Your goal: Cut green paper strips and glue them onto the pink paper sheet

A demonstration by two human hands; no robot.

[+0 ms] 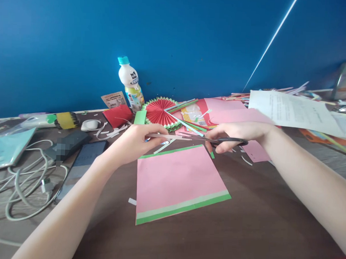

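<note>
My left hand (139, 143) pinches a narrow white paper strip (172, 136) that points to the right. The black-handled scissors (232, 140) are in my right hand (228, 135), their blades aimed left at the strip's end. Whether the blades touch the strip is too small to tell. Below both hands a pink sheet (179, 179) with green and pale green edge bands lies flat on the dark table (243, 232). Behind the hands stands a red pleated paper rosette (160, 111) with a green zigzag rim.
A bottle (130, 83) stands by the blue wall. On the left are a phone (81, 167), a coiled white cable (18, 187) and a black box (69, 144). Paper strips, pink paper (228, 111) and a printed sheet (294, 112) lie at the back right.
</note>
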